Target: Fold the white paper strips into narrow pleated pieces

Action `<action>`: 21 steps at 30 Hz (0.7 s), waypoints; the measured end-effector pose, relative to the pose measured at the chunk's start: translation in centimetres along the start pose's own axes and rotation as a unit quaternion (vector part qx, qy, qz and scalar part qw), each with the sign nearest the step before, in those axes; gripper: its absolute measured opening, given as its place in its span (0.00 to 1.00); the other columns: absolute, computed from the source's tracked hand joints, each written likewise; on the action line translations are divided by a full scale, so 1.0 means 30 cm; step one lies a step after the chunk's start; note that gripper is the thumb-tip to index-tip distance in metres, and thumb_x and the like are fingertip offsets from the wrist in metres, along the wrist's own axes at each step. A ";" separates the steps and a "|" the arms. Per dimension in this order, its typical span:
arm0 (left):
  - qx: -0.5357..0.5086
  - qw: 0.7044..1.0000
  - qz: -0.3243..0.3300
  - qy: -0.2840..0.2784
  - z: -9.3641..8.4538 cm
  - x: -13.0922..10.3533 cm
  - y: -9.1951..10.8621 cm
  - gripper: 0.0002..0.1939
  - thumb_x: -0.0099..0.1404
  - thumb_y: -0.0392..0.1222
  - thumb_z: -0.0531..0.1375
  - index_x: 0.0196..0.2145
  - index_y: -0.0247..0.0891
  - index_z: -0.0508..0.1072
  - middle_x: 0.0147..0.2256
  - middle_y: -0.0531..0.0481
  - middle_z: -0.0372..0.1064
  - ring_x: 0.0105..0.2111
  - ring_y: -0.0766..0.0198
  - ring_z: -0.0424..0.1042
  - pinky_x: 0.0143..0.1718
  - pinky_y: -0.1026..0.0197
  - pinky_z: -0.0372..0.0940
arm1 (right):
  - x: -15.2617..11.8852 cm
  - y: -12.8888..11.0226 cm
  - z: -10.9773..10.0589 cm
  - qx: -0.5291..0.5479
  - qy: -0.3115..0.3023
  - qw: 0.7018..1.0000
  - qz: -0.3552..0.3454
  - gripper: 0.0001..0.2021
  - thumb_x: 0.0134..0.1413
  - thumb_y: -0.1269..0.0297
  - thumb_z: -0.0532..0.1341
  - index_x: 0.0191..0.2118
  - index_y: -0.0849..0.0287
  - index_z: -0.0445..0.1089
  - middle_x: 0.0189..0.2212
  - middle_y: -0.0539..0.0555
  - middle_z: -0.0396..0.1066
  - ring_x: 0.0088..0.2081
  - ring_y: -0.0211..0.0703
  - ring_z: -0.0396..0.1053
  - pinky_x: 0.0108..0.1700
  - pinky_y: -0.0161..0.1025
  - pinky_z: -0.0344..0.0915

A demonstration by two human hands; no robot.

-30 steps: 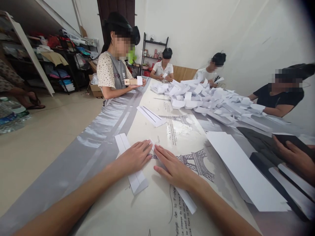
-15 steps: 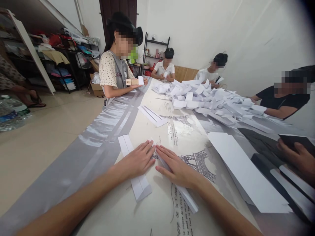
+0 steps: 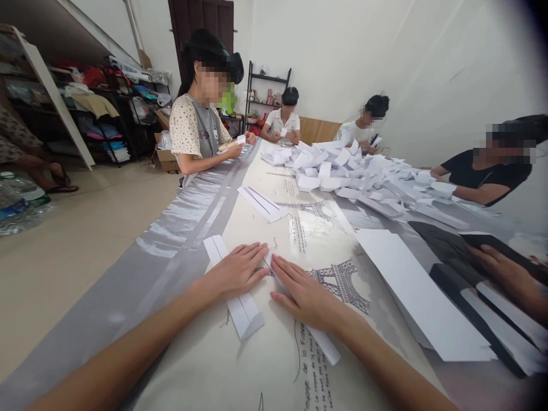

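Observation:
My left hand (image 3: 240, 270) lies flat, palm down, over a folded white paper strip (image 3: 245, 317) and touches the top end of a second strip. My right hand (image 3: 302, 285) presses flat along that second narrow strip (image 3: 324, 344), fingers stretched out; much of the strip is hidden beneath it. Both hands' fingertips nearly meet. Farther up the printed table cover (image 3: 205, 365) rest more folded strips (image 3: 262, 204).
A large heap of folded white papers (image 3: 342, 168) covers the far right. A stack of white sheets (image 3: 423, 297) lies right, beside dark sheets and another person's hand (image 3: 505, 274). Several people sit or stand around the table.
The person standing at the left has brought both hands together around the small items. The co-worker's hand at the right has shifted left. My hands have barely moved.

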State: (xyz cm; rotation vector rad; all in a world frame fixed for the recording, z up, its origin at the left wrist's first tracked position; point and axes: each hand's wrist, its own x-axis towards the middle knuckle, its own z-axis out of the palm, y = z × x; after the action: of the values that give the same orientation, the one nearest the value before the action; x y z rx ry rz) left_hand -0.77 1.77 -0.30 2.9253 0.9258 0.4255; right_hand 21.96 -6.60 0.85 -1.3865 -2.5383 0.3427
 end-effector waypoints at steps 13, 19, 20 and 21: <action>0.017 0.994 -0.065 0.084 0.029 0.061 0.078 0.17 0.76 0.50 0.52 0.52 0.38 0.72 0.56 0.41 0.71 0.57 0.50 0.68 0.57 0.47 0.63 | -0.204 -0.047 0.032 -0.068 0.088 0.994 0.010 0.29 0.73 0.70 0.45 0.75 0.55 0.39 0.71 0.60 0.52 0.70 0.53 0.54 0.66 0.57 0.64; 0.028 0.992 -0.087 0.084 0.040 0.049 0.090 0.21 0.75 0.52 0.53 0.57 0.36 0.69 0.62 0.37 0.65 0.60 0.48 0.68 0.59 0.46 0.63 | -0.203 -0.049 0.054 -0.062 0.109 0.992 0.013 0.30 0.73 0.69 0.47 0.75 0.54 0.39 0.70 0.60 0.56 0.69 0.54 0.56 0.66 0.59 0.63; 0.027 0.992 -0.089 0.083 0.042 0.047 0.088 0.22 0.75 0.53 0.53 0.58 0.36 0.69 0.63 0.36 0.64 0.61 0.47 0.67 0.60 0.46 0.63 | -0.203 -0.051 0.056 -0.064 0.109 0.992 0.011 0.30 0.73 0.70 0.46 0.75 0.54 0.39 0.70 0.60 0.55 0.70 0.53 0.55 0.66 0.59 0.63; 0.025 0.992 -0.089 0.081 0.044 0.046 0.085 0.23 0.75 0.53 0.52 0.59 0.35 0.68 0.64 0.35 0.63 0.62 0.47 0.66 0.60 0.46 0.62 | -0.204 -0.054 0.058 -0.066 0.111 0.992 0.009 0.31 0.72 0.71 0.46 0.75 0.55 0.37 0.70 0.60 0.55 0.70 0.53 0.54 0.67 0.59 0.63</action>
State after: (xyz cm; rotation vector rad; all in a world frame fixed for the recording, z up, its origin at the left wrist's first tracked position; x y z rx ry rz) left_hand 2.10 0.52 -0.91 2.8512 1.2237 0.6449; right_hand 23.36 -12.79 -0.84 -1.4077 -2.4046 0.0204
